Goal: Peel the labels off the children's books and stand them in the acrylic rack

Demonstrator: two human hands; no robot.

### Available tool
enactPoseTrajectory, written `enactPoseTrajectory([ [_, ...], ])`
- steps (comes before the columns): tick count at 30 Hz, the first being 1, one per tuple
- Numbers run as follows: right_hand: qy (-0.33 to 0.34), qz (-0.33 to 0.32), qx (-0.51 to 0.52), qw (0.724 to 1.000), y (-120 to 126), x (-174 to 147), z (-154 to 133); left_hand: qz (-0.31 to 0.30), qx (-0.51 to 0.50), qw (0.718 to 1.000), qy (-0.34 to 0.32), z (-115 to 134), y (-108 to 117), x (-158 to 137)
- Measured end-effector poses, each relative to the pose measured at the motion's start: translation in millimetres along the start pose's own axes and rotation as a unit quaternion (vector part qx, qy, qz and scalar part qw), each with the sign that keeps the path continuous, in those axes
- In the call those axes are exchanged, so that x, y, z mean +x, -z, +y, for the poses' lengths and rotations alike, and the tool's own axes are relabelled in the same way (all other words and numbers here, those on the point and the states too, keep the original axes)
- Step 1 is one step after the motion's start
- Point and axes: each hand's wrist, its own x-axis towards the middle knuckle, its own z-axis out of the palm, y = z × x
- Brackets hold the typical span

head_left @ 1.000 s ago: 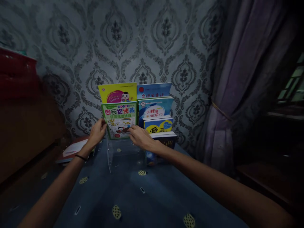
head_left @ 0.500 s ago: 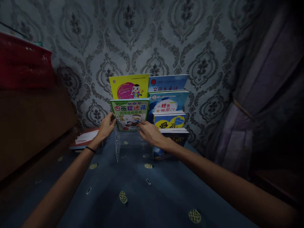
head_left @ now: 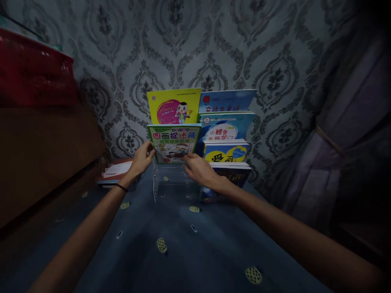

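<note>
Green book (head_left: 172, 142): upright, in front of the yellow book (head_left: 174, 106), left side of the clear rack (head_left: 177, 183). My left hand (head_left: 141, 159): fingers grasping its left edge. My right hand (head_left: 200, 169): fingertips on the cover's lower right; whether they grip, I cannot tell.
Rack, right side, back to front: blue book (head_left: 227, 99), teal book (head_left: 227, 125), blue-and-yellow book (head_left: 226, 153), dark book (head_left: 236, 177), the last partly screened by my right hand.
Left: stacked books (head_left: 117, 169); red basket (head_left: 38, 71), contents unclear. Right: tied curtain (head_left: 330, 167).
</note>
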Motion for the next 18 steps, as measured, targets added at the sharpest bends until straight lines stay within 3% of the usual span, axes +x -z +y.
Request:
enactPoseTrajectory([
  [5,0.045,0.007,0.025,0.999,-17,-18,-11,0.000,0.022,1.000,0.012,-10,-11,-20],
  [7,0.097,0.019,0.076,0.992,-38,-35,-19,-0.004,0.048,0.998,0.030,-17,-15,-38],
  [10,0.153,-0.020,0.166,0.974,-80,-69,-33,-0.012,0.109,0.992,0.064,-33,-14,-69],
  [15,0.124,-0.049,0.259,0.957,-142,-119,-58,-0.043,0.232,0.962,0.140,-70,9,-100],
  [18,0.113,-0.003,0.285,0.952,-162,-134,-68,-0.088,0.293,0.935,0.180,-93,23,-109],
])
